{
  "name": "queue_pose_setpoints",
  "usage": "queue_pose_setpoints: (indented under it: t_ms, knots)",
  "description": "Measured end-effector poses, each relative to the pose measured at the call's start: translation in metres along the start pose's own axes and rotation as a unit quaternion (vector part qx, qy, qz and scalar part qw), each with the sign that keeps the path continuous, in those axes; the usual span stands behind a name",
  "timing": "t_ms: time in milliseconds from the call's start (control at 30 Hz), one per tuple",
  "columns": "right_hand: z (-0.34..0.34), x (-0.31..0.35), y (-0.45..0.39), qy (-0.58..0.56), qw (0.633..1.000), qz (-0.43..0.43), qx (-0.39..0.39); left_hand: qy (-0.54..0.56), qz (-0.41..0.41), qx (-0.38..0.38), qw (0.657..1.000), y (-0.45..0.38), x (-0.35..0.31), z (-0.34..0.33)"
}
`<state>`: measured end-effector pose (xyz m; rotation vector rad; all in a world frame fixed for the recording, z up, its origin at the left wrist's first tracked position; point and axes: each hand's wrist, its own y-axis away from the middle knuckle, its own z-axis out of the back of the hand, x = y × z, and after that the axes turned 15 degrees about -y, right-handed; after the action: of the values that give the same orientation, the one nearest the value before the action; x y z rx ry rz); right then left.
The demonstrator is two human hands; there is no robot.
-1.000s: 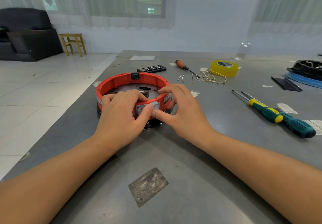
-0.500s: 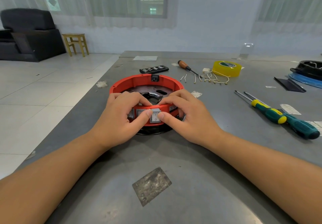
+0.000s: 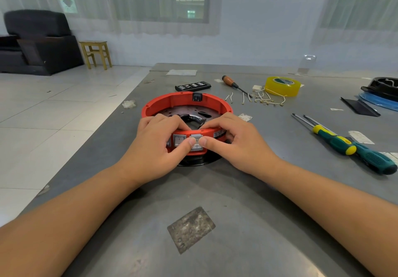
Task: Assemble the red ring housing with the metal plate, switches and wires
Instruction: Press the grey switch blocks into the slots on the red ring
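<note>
The red ring housing point(image 3: 172, 102) sits on the grey table point(image 3: 215, 190) in front of me, with the perforated metal plate point(image 3: 183, 110) inside it and a black socket point(image 3: 197, 97) on its far wall. Grey rocker switches point(image 3: 179, 140) are set in its near wall. My left hand point(image 3: 154, 147) grips the near rim, fingers curled over the top and thumb on a switch point(image 3: 196, 146). My right hand point(image 3: 237, 143) grips the rim from the right, its thumb pressing the same switch. Loose wires point(image 3: 261, 100) lie beyond the ring.
Two green screwdrivers point(image 3: 349, 147) lie to the right. Farther back are a yellow tape roll point(image 3: 282, 86), an orange-handled screwdriver point(image 3: 231, 82) and a black bit case point(image 3: 192, 86). A black and blue part point(image 3: 381, 96) sits at the far right. The table's left edge drops to the tiled floor.
The ring now sits more central in front of me. Both thumbs have come together on the right-hand switch in the near wall, with fingers still curled over the rim.
</note>
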<state>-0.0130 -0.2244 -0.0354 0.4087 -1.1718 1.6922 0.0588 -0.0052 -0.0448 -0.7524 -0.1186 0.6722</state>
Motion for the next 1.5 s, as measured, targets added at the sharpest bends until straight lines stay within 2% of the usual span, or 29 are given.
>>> queue_pose_setpoints:
  t_ms: [367, 633, 867, 1000, 1300, 1500]
  knots:
    - [-0.004, 0.004, -0.001, -0.018, 0.999, -0.012, -0.029, -0.012, 0.021, 0.003, 1.0, -0.002, -0.003, -0.004]
    - [-0.006, 0.007, 0.002, 0.021, 0.999, 0.0, -0.026, -0.005, 0.006, 0.008, 1.0, 0.001, 0.006, -0.005]
    - [-0.007, 0.007, 0.002, -0.018, 0.999, -0.024, -0.035, -0.006, 0.017, 0.001, 1.0, 0.0, 0.006, -0.007]
    - [-0.015, 0.007, 0.008, 0.032, 0.998, -0.01, -0.045, -0.004, 0.023, 0.005, 1.0, 0.0, 0.005, -0.005]
    - [-0.023, 0.012, 0.011, 0.129, 0.99, 0.012, -0.062, -0.006, -0.023, 0.037, 0.999, 0.001, 0.021, 0.007]
    - [-0.023, 0.013, 0.009, 0.118, 0.99, -0.003, -0.072, 0.005, -0.003, 0.013, 1.0, 0.0, 0.028, 0.005]
